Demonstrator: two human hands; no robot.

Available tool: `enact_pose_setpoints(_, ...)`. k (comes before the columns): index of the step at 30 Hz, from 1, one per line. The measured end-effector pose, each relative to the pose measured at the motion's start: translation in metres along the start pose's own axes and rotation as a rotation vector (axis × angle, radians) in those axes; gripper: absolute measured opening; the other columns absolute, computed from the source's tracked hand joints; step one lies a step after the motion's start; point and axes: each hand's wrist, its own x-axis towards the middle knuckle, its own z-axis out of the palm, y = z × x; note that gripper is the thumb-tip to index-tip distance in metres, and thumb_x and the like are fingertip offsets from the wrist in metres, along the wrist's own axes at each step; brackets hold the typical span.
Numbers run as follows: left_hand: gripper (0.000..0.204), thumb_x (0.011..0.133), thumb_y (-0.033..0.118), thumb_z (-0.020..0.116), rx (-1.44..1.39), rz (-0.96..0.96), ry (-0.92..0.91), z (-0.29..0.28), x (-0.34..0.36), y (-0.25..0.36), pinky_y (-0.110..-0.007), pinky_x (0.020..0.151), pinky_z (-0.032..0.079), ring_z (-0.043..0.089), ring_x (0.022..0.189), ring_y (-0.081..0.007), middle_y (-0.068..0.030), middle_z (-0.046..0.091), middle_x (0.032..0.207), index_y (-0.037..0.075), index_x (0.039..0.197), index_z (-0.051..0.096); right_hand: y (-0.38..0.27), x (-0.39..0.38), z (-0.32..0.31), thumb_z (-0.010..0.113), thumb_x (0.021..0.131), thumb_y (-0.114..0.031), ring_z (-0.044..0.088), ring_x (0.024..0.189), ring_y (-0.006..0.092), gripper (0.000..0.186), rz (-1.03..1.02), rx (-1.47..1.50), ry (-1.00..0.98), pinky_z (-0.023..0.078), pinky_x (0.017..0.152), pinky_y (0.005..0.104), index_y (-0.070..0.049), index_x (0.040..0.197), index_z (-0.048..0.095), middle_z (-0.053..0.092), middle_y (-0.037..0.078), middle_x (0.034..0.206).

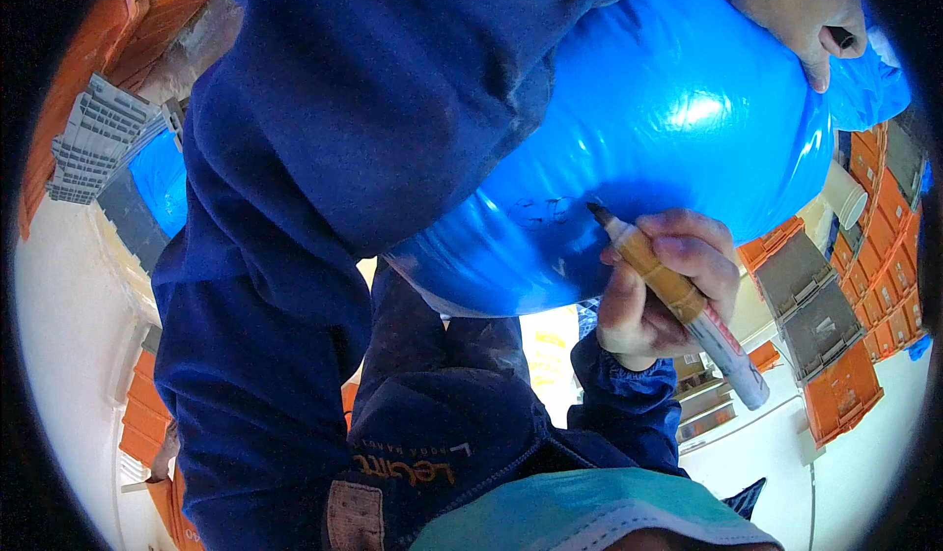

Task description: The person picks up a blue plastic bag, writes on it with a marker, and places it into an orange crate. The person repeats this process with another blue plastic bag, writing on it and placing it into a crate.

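A large, full blue plastic bag (678, 109) with a glossy, taut surface fills the upper middle. My left arm reaches across its far side, and my left hand (796, 11) closes over the bag by its gathered end at the upper right. A small dark hollow piece, like a marker cap (842, 36), pokes out from those fingers. In my right hand (678, 276) is a thick marker (678, 296) with a tan wrapped barrel and a pale end. Its dark tip is beside short dark strokes on the plastic; whether it touches, I cannot tell.
Orange crates (843, 394) and grey crates (820, 320) are stacked at the right, near a white bucket (844, 195). More orange crates (147, 409) stand at the left. Grey slatted pieces (103, 138) and a blue sheet (160, 183) lie at the upper left.
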Motion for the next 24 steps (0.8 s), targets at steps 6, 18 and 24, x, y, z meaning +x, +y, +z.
enact_pose_setpoints(6,0.031,0.067,0.023,0.077,0.082,-0.142,0.016,0.007,0.005,0.014,-0.038,0.058,0.044,0.057,0.06,-0.0275,-0.0149,0.059,0.064,0.003,0.064,0.054,0.006,0.009,0.0,0.068,0.071,-0.009,0.059,0.067,0.0193,0.025,-0.04,-0.041,0.004,0.05,0.061,0.0264,-0.002,0.09,0.052,0.057,0.016,0.086)
enact_pose_setpoints(18,0.032,0.067,0.02,0.076,-0.027,-0.054,-0.015,0.001,0.002,0.004,-0.039,0.055,0.042,0.053,0.055,-0.0267,-0.0148,0.055,0.058,0.004,0.06,0.049,0.008,0.001,-0.002,0.068,0.074,-0.008,0.058,0.063,0.0155,0.026,0.082,0.029,0.061,0.049,0.055,0.0221,-0.002,0.093,0.052,0.056,0.017,0.089)
enact_pose_setpoints(24,0.031,0.068,0.02,0.076,-0.044,-0.09,-0.014,0.001,0.004,0.006,-0.039,0.056,0.042,0.055,0.056,-0.0295,-0.016,0.056,0.06,0.002,0.062,0.051,0.008,0.003,-0.004,0.071,0.071,-0.01,0.061,0.062,0.0172,0.024,0.117,0.094,0.187,0.05,0.054,0.0239,-0.004,0.088,0.054,0.059,0.015,0.082)
